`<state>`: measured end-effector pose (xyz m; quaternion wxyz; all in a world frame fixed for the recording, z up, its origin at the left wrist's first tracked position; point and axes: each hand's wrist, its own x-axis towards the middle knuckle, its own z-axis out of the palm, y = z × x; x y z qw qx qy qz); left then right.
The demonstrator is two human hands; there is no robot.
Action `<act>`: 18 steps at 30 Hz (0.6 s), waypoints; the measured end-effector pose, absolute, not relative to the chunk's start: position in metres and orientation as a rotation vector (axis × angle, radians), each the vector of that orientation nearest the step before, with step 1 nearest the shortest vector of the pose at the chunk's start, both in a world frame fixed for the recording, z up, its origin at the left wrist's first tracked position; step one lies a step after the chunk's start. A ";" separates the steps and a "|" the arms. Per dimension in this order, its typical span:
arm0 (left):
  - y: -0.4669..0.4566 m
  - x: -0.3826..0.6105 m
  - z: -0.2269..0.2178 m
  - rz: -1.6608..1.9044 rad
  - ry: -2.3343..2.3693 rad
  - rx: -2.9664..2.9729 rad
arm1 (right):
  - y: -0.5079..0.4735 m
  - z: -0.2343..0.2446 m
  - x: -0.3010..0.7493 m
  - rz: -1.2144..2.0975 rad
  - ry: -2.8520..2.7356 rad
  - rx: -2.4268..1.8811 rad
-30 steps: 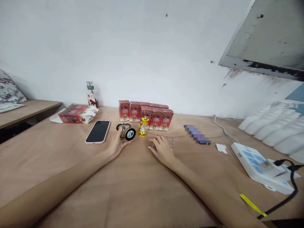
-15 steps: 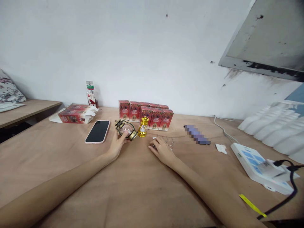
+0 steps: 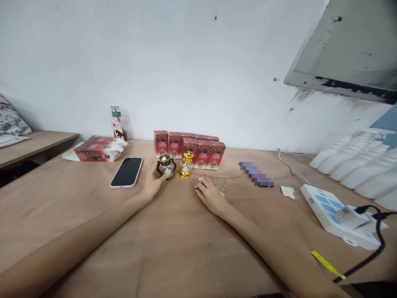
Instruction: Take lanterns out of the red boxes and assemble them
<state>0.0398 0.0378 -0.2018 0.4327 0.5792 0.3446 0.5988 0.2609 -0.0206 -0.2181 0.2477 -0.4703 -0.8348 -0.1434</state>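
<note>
Mid-frame, the left hand [image 3: 152, 183] pinches the bronze lantern [image 3: 165, 163], now upright; tilting seems finished. The right hand's [image 3: 212, 199] grip is unclear.

At nine o'clock from the small lantern [image 3: 185, 172], which is gleaming bright gold, the second lantern [image 3: 167, 167] is showing dark bronze metal. Farther toward nine, a phone [image 3: 126, 172] is pairing a black screen with pink edging. Boxes [image 3: 204, 155] at two o'clock are displaying busy red prints with pale lower parts. At four, thin wires [image 3: 217, 182] are glinting silver and a tag [image 3: 328, 265] is shining yellow; toward three-thirty, a power strip [image 3: 330, 213] is mixing white and blue.
</note>
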 end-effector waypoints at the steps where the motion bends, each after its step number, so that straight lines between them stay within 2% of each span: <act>1: 0.041 0.041 -0.202 1.491 0.858 1.463 | -0.021 -0.218 0.261 -0.392 -2.272 -1.282; 9: 0.060 0.055 -0.202 1.505 0.944 1.376 | -0.023 -0.219 0.259 -0.395 -2.257 -1.351; 14: 0.065 0.047 -0.203 1.679 1.136 1.184 | -0.026 -0.216 0.257 -0.427 -2.222 -1.377; 18: 0.091 0.038 -0.181 1.840 1.237 1.046 | -0.028 -0.214 0.255 -0.493 -2.201 -1.360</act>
